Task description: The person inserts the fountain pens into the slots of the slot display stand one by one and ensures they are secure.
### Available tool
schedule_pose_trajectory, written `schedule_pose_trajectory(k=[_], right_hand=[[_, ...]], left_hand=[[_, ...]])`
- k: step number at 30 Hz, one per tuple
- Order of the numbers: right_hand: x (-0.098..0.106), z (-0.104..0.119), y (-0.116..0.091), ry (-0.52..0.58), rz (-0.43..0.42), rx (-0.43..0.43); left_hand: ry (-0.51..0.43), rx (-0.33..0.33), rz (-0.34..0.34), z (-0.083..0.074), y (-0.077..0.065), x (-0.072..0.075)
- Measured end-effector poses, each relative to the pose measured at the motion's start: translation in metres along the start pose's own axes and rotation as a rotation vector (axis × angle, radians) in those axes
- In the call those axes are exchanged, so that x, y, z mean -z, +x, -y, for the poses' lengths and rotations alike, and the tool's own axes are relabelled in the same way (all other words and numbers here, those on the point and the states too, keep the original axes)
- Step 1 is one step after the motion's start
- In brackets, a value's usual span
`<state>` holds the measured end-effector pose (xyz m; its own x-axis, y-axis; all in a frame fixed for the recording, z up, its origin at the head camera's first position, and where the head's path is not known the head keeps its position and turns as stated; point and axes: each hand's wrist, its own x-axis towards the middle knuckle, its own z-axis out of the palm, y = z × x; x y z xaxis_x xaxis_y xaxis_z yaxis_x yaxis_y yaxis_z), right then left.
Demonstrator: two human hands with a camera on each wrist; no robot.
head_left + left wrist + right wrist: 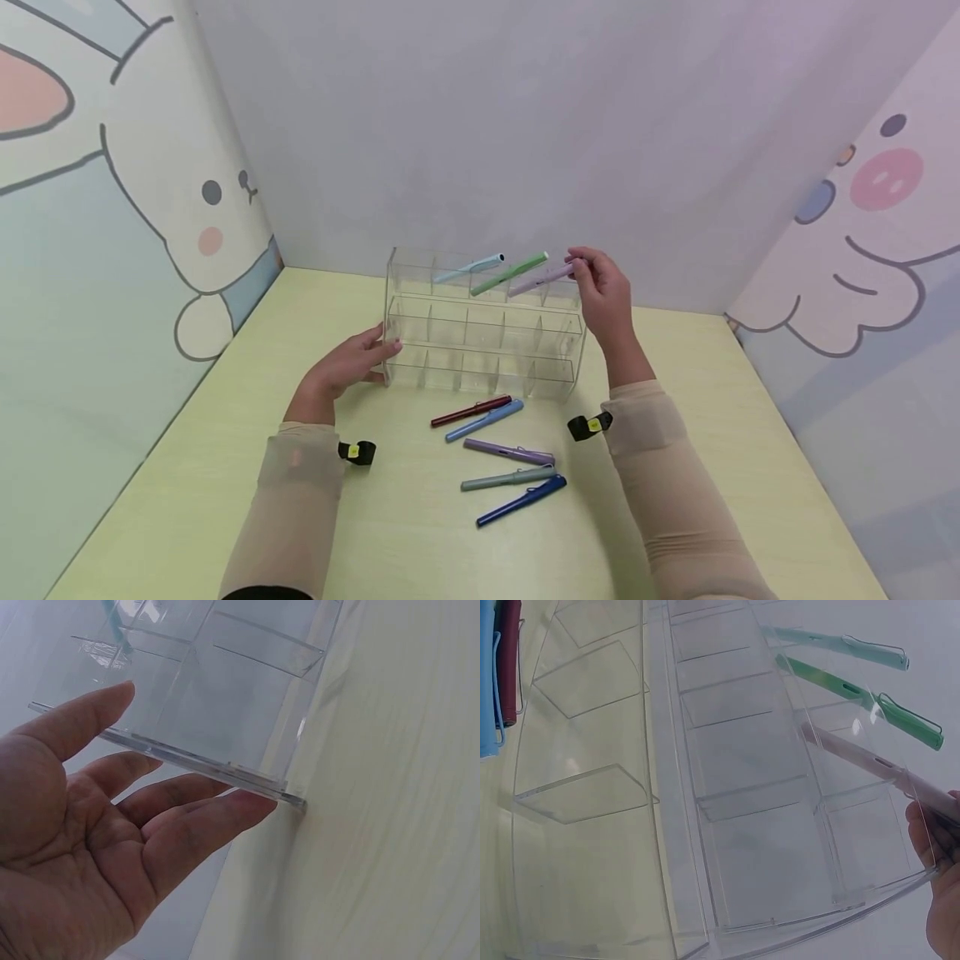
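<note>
Setting a lilac pen [541,281] in the top tier of the clear rack [483,332], near the green pen [510,274], seems the current step — the right hand [606,293] pinches its upper end, the left hand [347,364] grips the rack's side. Next probably calls for resting it, then loosening the pinch.

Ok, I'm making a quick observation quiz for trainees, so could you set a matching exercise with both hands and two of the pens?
Column one:
1. left hand
2. right hand
3. bright green pen
4. dark blue pen

Column two:
A. lies on the table
B. holds the pale purple pen
C. sits tilted in the top row
D. grips the side of the clear rack

Pairs: 1-D, 2-B, 3-C, 4-A
</note>
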<state>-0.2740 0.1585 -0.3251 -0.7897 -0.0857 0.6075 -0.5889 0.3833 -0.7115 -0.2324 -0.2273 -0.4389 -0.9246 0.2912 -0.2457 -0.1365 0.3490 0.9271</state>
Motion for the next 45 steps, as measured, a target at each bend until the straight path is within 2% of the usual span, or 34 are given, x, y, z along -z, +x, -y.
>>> schedule_pose_trajectory(k=[10, 17, 23, 31, 34, 36, 39, 42, 45], right_hand=[[0.005, 0.008, 0.000, -0.057, 0.018, -0.019], [0.018, 0.015, -0.004, -0.010, -0.062, 0.017], [0.035, 0.011, -0.025, 0.048, -0.114, -0.004], [0.049, -0.016, -0.059, 0.131, -0.131, -0.073], [0.054, -0.014, -0.070, 0.198, -0.068, -0.098], [0.059, -0.011, -0.077, 0.196, 0.018, -0.136], [0.067, -0.006, -0.084, 0.100, 0.210, -0.210], [0.071, -0.002, -0.089, -0.053, 0.400, -0.253], [0.069, 0.001, -0.094, -0.122, 0.510, -0.282]], left_hand=[[-0.007, 0.003, 0.003, 0.000, 0.000, -0.001], [0.000, -0.003, 0.006, 0.001, 0.001, 0.000], [0.002, -0.012, 0.015, 0.001, 0.001, 0.000], [0.002, 0.014, 0.008, 0.001, 0.000, 0.000], [0.013, 0.019, 0.012, 0.002, 0.000, 0.000], [0.010, 0.014, 0.020, 0.002, 0.001, 0.000], [0.002, 0.008, 0.024, 0.004, 0.003, 0.001], [-0.001, 0.011, 0.012, 0.005, 0.003, 0.002], [0.004, 0.022, 0.011, 0.005, 0.004, 0.002]])
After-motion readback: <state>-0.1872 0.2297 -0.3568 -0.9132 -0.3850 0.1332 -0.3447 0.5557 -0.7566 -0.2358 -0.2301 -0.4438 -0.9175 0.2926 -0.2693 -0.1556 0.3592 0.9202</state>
